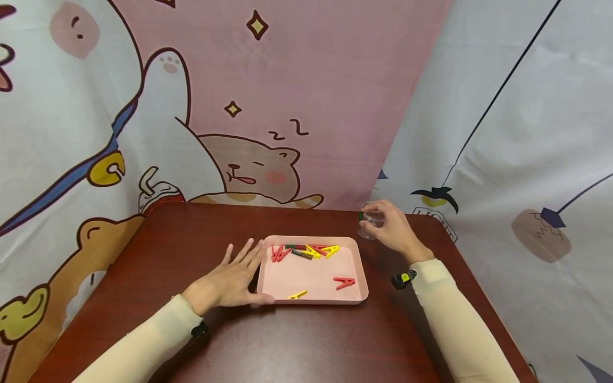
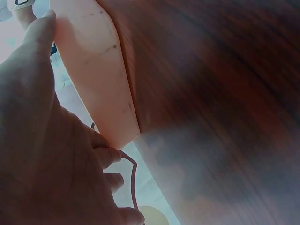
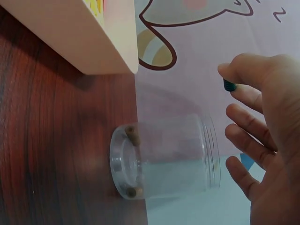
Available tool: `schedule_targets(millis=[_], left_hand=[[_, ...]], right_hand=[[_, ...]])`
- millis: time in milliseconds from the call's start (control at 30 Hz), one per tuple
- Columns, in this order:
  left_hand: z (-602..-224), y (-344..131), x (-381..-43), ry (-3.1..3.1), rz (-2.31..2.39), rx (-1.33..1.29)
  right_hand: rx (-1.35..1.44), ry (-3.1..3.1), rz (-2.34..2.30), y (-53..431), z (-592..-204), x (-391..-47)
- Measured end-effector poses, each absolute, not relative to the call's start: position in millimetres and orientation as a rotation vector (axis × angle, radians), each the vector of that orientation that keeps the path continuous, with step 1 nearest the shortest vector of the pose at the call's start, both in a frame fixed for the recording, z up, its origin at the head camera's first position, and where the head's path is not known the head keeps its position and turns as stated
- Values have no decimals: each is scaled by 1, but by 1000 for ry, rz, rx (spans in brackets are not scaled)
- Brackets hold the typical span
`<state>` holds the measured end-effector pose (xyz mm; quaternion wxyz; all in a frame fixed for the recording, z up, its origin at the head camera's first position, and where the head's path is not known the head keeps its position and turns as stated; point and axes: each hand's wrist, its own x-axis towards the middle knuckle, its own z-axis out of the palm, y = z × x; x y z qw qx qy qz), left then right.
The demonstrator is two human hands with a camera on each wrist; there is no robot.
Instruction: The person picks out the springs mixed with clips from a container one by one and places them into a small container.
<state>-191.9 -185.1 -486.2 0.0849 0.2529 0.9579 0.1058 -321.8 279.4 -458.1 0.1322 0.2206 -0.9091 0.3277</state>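
Note:
My right hand [image 1: 394,229] pinches a small dark green spring [image 3: 228,85] between thumb and forefinger, above the mouth of a clear plastic jar [image 3: 173,140]. The jar stands upright on the table, and a couple of small brown pieces [image 3: 132,135] lie at its bottom. To the left is a shallow pink tray [image 1: 306,276]. My left hand [image 1: 229,283] rests against the tray's left side with fingers spread and thumb at the near rim. Red clips [image 1: 345,283], yellow clips [image 1: 330,251] and dark springs [image 1: 301,255] lie in the tray, mostly along its far side.
All of this is on a dark red-brown wooden table [image 1: 282,346]. Behind it hangs a cloth printed with cartoon animals [image 1: 258,165], close to the far edge. A pale cloth [image 1: 527,159] runs along the right side. The jar is near the far right corner.

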Motion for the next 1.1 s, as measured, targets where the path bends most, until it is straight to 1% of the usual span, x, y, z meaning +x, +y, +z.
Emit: schedule_targets(millis=[300, 600, 1100], left_hand=[[-486, -185, -191, 2855, 318, 758], [-487, -185, -193, 2859, 317, 764], [-488, -185, -193, 2864, 311, 757]], right_hand=[[536, -2617, 867, 293, -459, -327], [432, -2635, 907, 299, -458, -335], [255, -2689, 929, 297, -459, -345]])
